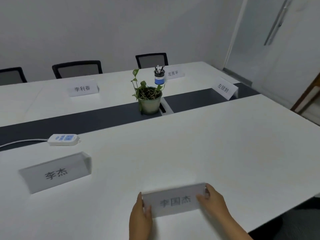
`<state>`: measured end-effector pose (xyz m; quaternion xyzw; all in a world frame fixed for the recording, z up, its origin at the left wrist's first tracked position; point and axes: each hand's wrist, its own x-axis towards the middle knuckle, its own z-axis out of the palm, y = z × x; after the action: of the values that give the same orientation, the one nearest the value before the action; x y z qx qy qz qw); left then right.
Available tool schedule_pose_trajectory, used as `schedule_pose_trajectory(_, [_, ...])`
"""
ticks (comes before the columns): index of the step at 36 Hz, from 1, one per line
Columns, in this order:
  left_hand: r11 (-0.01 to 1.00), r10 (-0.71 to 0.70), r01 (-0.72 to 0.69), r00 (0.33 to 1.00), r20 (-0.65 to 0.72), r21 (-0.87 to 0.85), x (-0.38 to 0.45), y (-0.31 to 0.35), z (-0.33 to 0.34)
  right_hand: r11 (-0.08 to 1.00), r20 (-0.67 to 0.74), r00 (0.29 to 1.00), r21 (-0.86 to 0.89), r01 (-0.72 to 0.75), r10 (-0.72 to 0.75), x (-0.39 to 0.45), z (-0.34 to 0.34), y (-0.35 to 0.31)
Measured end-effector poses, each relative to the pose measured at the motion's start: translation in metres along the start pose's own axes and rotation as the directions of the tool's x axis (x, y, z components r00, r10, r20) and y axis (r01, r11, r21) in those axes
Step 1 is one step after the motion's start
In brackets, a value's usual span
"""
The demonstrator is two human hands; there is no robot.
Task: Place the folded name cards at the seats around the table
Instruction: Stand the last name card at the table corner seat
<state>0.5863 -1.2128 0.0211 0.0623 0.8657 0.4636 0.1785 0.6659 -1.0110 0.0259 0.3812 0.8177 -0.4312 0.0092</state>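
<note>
Two bare hands hold one folded name card (174,200) at the near edge of the white table (216,144): the left hand (140,217) pinches its left end with thumb on the front face, and the right hand (212,200) clasps its right end, fingers curled around the corner. This card is a pale grey tent shape with dark printed characters, slightly blurred, its base on or just above the tabletop, I cannot tell which. To its left stands a second tent card (55,172), larger in view, with a clear glossy sleeve and a triangular open end. Wide bare tabletop lies to the right of the held card, running to the table's angled right edge. Beyond the left card a white power strip (63,139) with blue sockets lies at the border of the dark grey centre strip (86,122), its cord trailing left. Further on, a leafy potted plant (149,99) in a pale round pot sits on that strip beside a rectangular cable slot (163,109). Behind it stands a blue-and-black pen holder (159,77). Three more name cards stand on the far half: one at left (83,88), one behind the pen holder (174,73), one at the right end (224,88). Black mesh-backed chairs (77,69) line the far side.
</note>
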Motion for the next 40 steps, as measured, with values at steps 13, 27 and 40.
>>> schedule_pose_trajectory(13, [1.0,0.019,-0.015,0.967,-0.252,0.016,-0.024,0.029,0.024,0.981,-0.074,0.981,0.061,0.186,-0.182,0.0,-0.039,0.005])
schedule_pose_trajectory(27, [0.954,0.286,-0.287,0.958,-0.026,-0.087,-0.027,0.135,0.153,0.982,-0.444,0.891,0.104,0.157,-0.095,-0.014,-0.188,0.091])
schedule_pose_trajectory(40, [0.985,0.147,-0.162,0.969,-0.196,-0.06,0.062,0.231,0.328,0.981,-0.236,0.952,-0.053,0.186,-0.193,0.187,-0.316,0.152])
